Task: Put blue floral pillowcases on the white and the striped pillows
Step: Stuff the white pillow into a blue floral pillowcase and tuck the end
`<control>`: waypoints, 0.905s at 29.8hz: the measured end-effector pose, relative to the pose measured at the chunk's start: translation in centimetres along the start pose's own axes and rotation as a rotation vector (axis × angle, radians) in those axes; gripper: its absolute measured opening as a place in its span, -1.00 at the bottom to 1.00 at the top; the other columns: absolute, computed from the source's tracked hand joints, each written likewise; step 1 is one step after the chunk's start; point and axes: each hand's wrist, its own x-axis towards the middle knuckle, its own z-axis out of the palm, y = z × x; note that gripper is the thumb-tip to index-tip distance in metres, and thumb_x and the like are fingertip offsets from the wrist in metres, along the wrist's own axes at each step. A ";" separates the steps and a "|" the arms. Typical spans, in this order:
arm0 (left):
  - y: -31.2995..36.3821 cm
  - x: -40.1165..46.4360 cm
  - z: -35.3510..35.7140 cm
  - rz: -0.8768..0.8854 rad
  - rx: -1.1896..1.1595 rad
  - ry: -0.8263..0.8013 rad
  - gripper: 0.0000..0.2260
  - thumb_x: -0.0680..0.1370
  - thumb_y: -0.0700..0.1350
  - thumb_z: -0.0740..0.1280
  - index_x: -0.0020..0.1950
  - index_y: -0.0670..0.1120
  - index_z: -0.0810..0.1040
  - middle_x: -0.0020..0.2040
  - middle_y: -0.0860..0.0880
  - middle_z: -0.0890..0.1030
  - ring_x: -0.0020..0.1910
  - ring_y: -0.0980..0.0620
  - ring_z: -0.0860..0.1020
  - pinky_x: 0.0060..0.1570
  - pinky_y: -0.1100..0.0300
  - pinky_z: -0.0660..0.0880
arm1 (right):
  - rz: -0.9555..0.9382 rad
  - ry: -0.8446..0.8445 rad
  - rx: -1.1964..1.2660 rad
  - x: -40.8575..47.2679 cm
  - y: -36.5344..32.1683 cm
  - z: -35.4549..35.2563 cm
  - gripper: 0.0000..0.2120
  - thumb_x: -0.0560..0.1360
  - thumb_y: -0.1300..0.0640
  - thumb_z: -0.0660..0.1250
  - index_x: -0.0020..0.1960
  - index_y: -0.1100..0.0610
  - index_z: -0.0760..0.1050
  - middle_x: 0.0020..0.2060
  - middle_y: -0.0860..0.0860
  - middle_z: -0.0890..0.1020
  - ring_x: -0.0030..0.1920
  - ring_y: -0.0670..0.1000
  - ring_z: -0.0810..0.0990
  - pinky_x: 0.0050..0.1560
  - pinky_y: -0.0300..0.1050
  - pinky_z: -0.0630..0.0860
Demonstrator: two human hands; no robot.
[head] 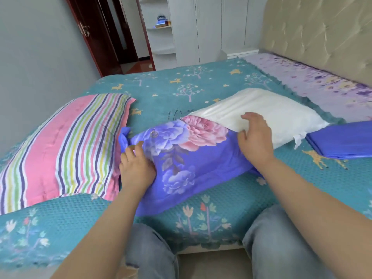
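A white pillow point(267, 109) lies across the teal bedspread point(201, 216), its left half inside a blue floral pillowcase point(193, 158). My left hand point(136, 168) is at the case's left, closed end, fingers curled into the fabric. At the case's open edge, my right hand point(255, 137) rests on the pillow with fingers spread and relaxed, the thumb by the fabric rim. The bare striped pillow point(66, 146), pink with coloured stripes, lies at the left. A second blue pillowcase point(342, 139), folded flat, is at the right edge.
I stand at the bed's near edge, my jeans-clad legs against it. A padded headboard point(322, 37) rises at the right above a purple sheet point(314, 81). White wardrobes and an open dark-red door point(96, 33) are beyond the bed.
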 end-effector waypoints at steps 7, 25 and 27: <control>4.2 -0.8 0.4 0.165 -0.014 -0.422 -0.52 0.46 0.33 0.23 0.19 0.02 0.45 0.05 0.00 0.63 0.12 -0.08 0.56 0.00 0.12 0.45 | 0.210 -0.726 0.041 4.0 -4.9 4.1 -0.45 0.44 -0.39 0.16 -0.28 0.12 0.41 -0.30 0.06 0.57 -0.20 0.11 0.54 -0.13 -0.08 0.45; 3.5 -2.6 5.0 0.272 -0.112 0.197 -0.78 0.52 0.05 0.22 -0.16 -0.09 0.45 -0.08 -0.10 0.50 -0.16 -0.15 0.47 -0.20 0.02 0.39 | 0.313 -0.211 -0.046 13.9 -0.7 10.5 -0.64 0.48 0.25 0.15 0.22 0.04 0.48 0.18 0.16 0.52 0.18 0.20 0.52 0.19 -0.02 0.41; 2.8 -1.5 5.7 0.214 -0.089 0.185 -0.71 0.50 0.09 0.25 0.00 -0.13 0.48 0.05 -0.13 0.50 -0.06 -0.16 0.45 -0.01 0.00 0.39 | 0.352 -0.199 -0.052 13.6 1.3 9.3 -0.69 0.51 0.15 0.19 0.24 0.10 0.46 0.20 0.20 0.49 0.19 0.22 0.50 0.19 -0.01 0.40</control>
